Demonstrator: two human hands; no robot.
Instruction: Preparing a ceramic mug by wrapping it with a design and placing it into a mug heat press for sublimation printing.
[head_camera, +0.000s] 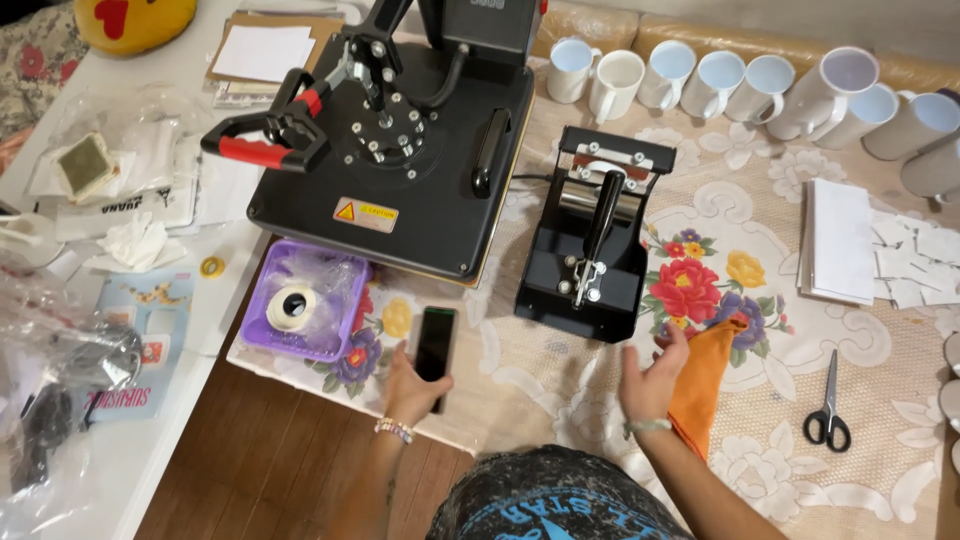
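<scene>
A purple tray (262, 300) with a roll of tape (292, 306) is set at lower left of centre, beside the large black heat press (400, 150) at upper centre, its red-gripped handle (265, 140) swung out leftward within reach. A black phone (435, 343) is held screen-up in the left hand (408, 385), fingers closed round its lower end as if for viewing, at the cloth's near edge below the press. Right of centre, the right hand (655, 378) is kept open and empty, touching an orange cloth (708, 385) by the small mug press (592, 235); white mugs (700, 82) are lined along the top, scissors (828, 408) laid at lower right.
</scene>
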